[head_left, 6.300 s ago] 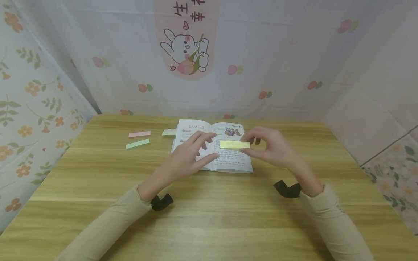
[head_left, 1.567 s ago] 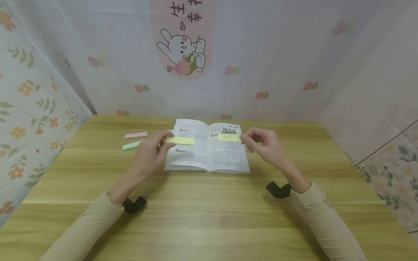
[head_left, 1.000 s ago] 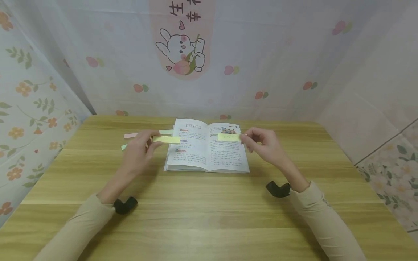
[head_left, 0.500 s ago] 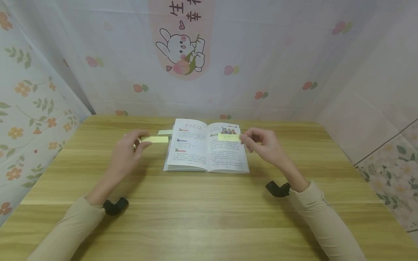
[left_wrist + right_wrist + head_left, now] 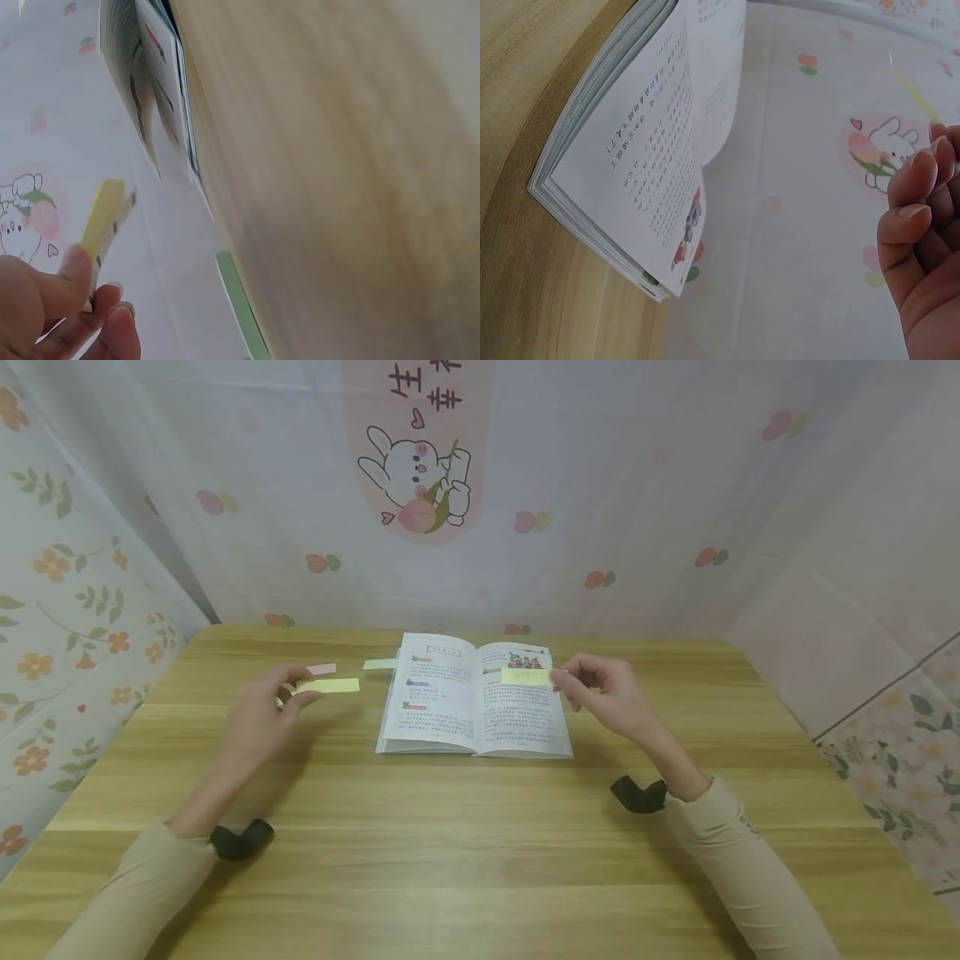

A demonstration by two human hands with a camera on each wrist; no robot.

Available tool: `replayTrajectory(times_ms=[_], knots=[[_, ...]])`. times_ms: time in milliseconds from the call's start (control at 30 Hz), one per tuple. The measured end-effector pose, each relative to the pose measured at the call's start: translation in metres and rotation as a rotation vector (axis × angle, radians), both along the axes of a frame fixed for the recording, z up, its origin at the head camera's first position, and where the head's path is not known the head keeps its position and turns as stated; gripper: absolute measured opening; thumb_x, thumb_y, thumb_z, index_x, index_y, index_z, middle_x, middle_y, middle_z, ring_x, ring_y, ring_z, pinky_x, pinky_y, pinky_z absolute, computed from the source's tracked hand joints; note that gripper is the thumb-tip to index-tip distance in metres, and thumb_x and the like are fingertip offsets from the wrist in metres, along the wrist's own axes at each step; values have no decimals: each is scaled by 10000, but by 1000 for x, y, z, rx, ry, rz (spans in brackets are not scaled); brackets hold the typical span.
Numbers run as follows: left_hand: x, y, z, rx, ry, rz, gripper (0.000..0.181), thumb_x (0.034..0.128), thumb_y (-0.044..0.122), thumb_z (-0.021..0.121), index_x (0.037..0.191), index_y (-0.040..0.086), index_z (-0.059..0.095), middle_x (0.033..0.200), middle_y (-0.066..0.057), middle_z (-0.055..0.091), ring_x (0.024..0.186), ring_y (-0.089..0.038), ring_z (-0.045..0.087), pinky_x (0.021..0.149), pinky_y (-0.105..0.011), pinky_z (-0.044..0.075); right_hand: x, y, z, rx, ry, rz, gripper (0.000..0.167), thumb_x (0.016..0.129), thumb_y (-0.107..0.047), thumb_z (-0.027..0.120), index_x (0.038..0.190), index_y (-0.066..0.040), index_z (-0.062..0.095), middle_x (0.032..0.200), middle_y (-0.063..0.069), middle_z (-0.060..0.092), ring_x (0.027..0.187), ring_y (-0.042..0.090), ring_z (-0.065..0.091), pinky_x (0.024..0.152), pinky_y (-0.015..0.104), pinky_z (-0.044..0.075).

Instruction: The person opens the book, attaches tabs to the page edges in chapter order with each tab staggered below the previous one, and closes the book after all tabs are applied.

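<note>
My left hand (image 5: 262, 710) pinches a yellow sticky-note pad (image 5: 333, 686) by one end, above the table left of the book. In the left wrist view the pad (image 5: 105, 214) shows its thickness between thumb and fingers. My right hand (image 5: 606, 692) pinches a single yellow sticky note (image 5: 525, 677) with handwriting on it, held over the right page. The open book (image 5: 438, 718) lies on the table, a pale green sticky note (image 5: 379, 665) jutting from its left edge. A pink sticky-note pad (image 5: 322, 669) lies behind the left hand. A green sticky-note pad (image 5: 241, 307) lies mostly hidden by that hand.
The wooden table (image 5: 480, 860) reaches back to a printed curtain (image 5: 600, 485). Floral cloth (image 5: 67, 610) hangs at the left. Black camera mounts (image 5: 242, 840) stick out at both wrists.
The left hand has carried the yellow pad leftward from over the book to near the pink and green pads. The right hand stays nearly still with the single note, separated from the pad earlier.
</note>
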State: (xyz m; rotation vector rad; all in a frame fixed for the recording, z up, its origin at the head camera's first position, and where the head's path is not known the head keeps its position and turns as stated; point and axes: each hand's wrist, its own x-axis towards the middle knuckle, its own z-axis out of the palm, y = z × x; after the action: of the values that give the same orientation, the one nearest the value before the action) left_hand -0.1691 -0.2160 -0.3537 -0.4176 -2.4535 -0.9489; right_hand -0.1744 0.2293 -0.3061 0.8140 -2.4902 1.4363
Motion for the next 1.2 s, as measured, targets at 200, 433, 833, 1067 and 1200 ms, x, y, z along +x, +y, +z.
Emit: replayTrajectory(times_ms=[200, 433, 833, 1067, 1200], knots=[[2, -8, 0, -21, -28, 39, 234, 893, 64, 768, 1087, -32, 680, 1025, -234, 694, 747, -337, 667, 592, -269, 460, 1, 0, 2, 4, -7, -4, 116, 991, -77, 635, 910, -3, 673, 690, 101, 557, 615, 200, 536, 589, 260, 460], [3, -19, 2, -47, -88, 51, 262, 923, 119, 747, 1114, -45, 674, 1080, -274, 691, 767, -374, 682, 560, -281, 468, 0, 0, 1, 2, -4, -8, 114, 992, -75, 632, 906, -14, 674, 684, 85, 551, 614, 196, 532, 591, 254, 453], [-1, -28, 3, -126, -151, 55, 234, 928, 172, 750, 1070, 0, 678, 992, -219, 703, 639, -207, 618, 526, -311, 432, 0, 0, 2, 13, -6, -27, 133, 995, -119, 642, 897, -36, 678, 672, 69, 553, 607, 197, 533, 582, 262, 452], [-5, -31, 2, -182, -193, 28, 235, 909, 131, 763, 1061, -27, 679, 1029, -247, 711, 676, -244, 647, 555, -340, 462, 0, 0, 1, 11, -5, -26, 128, 992, -104, 642, 891, -34, 678, 682, 64, 559, 608, 190, 539, 592, 255, 462], [-7, -33, 3, -201, -237, 11, 252, 916, 153, 758, 1081, -22, 681, 1030, -237, 711, 733, -282, 667, 594, -400, 503, 0, 1, 1, 4, -5, -23, 131, 992, -102, 642, 883, -37, 674, 677, 70, 556, 603, 191, 535, 586, 258, 463]])
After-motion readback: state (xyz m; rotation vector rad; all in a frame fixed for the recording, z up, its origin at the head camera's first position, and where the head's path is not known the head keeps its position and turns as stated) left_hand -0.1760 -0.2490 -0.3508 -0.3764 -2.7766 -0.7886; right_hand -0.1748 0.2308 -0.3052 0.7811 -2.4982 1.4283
